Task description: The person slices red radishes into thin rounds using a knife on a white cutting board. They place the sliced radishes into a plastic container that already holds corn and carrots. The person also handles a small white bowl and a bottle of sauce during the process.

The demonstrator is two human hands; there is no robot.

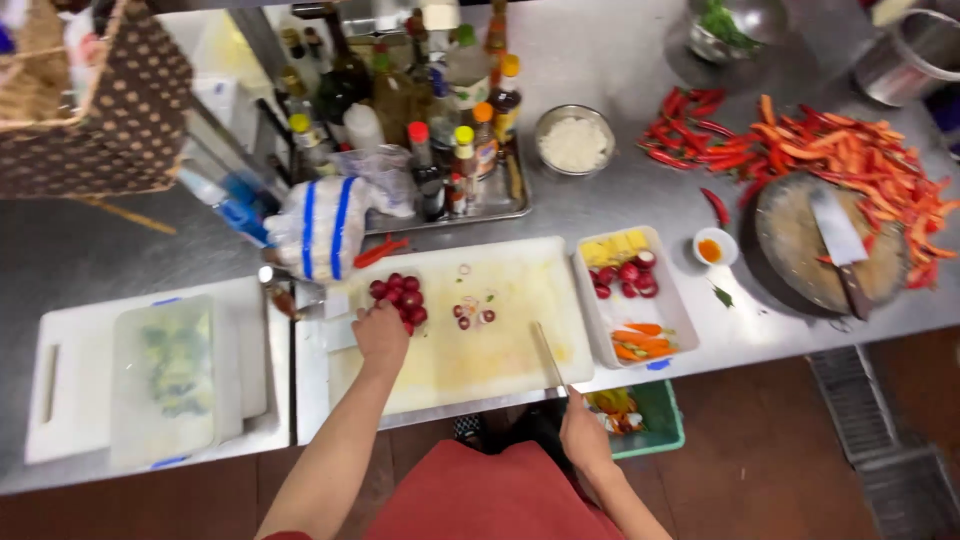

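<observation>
Right hand grips knife; left hand touches radishes.

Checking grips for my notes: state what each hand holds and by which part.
The right hand holds a knife by its handle, blade over the cutting board. The left hand rests on the radishes; whether it grips one cannot be told.

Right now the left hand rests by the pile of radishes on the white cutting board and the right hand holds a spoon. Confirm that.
Not quite. The head view shows the right hand holding a knife, not a spoon. The left hand does rest by the radishes on the white cutting board.
</observation>
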